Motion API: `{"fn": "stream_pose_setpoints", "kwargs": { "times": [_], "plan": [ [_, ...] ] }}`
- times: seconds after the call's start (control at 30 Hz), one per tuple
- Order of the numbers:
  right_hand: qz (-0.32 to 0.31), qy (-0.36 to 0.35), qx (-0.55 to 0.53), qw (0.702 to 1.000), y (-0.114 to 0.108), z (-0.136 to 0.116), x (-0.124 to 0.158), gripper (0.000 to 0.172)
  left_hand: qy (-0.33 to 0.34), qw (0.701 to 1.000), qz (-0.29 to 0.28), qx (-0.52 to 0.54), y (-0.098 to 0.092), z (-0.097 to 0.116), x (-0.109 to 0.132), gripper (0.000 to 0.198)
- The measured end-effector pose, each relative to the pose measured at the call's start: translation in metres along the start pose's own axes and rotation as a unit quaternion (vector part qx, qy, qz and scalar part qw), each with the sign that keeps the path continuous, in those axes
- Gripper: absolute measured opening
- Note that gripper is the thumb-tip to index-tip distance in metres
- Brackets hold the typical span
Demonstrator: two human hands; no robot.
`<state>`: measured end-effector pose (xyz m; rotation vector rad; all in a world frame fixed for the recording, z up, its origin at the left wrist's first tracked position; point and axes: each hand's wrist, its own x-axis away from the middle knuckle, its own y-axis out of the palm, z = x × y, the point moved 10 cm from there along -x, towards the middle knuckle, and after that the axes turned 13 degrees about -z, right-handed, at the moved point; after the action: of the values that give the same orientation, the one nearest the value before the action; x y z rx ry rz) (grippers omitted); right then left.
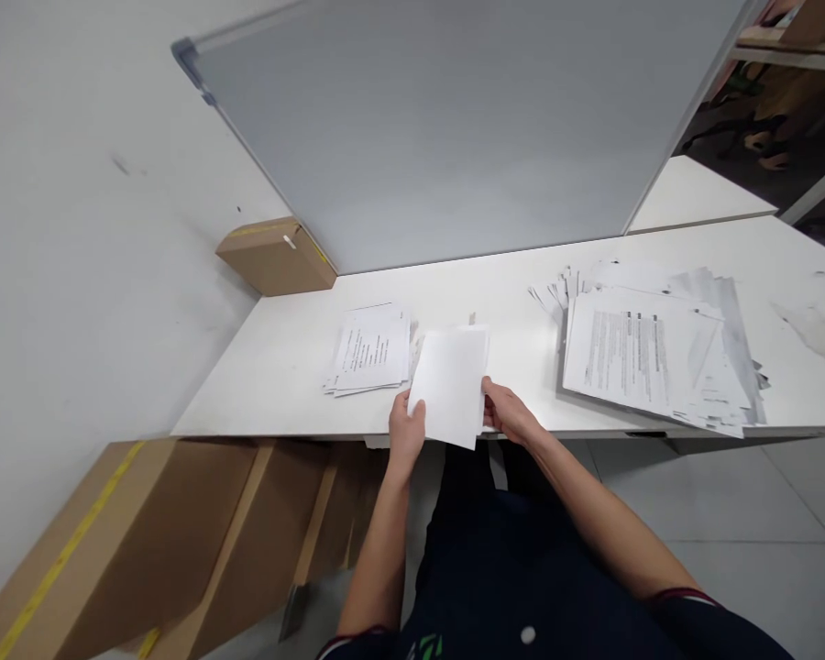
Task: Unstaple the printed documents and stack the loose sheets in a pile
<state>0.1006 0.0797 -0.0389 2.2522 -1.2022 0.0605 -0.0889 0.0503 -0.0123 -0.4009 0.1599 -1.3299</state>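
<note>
Head cam: the paper [450, 380] is right in front of the person, between both hands, over the front of the white table [512, 302], with its near end poking out past the edge. The side facing up looks blank, and I can't tell if it's one sheet or a few. Left hand [407, 431] has the left edge pinched, thumb on top and fingers tucked under. Right hand [511, 414] is on the right edge, thumb tip touching it and fingers curled, but I can't tell if it's actually pinching. Just left of the paper there's a small printed stack [371, 348], and well off to the right a bigger, messier pile [625, 353]. Whiteboard [440, 128] along the back, box [281, 261] in the far left corner, big cartons [158, 550] below on the left.
</note>
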Motion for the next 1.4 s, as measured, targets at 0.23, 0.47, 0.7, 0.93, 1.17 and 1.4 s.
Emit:
{"fn": "stream_pose_setpoints", "kwargs": {
  "times": [0.23, 0.47, 0.7, 0.93, 1.17, 1.4],
  "plan": [
    [0.027, -0.058, 0.134, 0.989, 0.000, -0.008, 0.000, 0.028, -0.002, 0.997, -0.009, -0.082, -0.004, 0.011, 0.002, 0.041],
    [-0.016, -0.141, 0.292, 0.946, 0.024, -0.051, 0.023, 0.026, 0.058, 0.992, -0.088, 0.072, -0.010, 0.037, -0.013, 0.061],
    [0.013, -0.200, 0.346, 0.917, 0.022, -0.087, 0.033, 0.025, 0.134, 0.967, -0.074, 0.204, -0.019, 0.068, -0.009, 0.031],
    [0.017, -0.216, 0.291, 0.932, 0.013, -0.080, 0.028, 0.033, 0.128, 0.970, -0.070, 0.192, -0.008, 0.064, -0.005, 0.032],
    [0.025, -0.229, 0.256, 0.939, 0.012, -0.077, 0.024, 0.031, 0.147, 0.974, -0.059, 0.163, -0.006, 0.071, 0.001, 0.037],
    [0.029, -0.238, 0.252, 0.937, 0.009, -0.076, 0.020, 0.033, 0.153, 0.975, -0.083, 0.135, -0.001, 0.079, 0.003, 0.041]
  ]
}}
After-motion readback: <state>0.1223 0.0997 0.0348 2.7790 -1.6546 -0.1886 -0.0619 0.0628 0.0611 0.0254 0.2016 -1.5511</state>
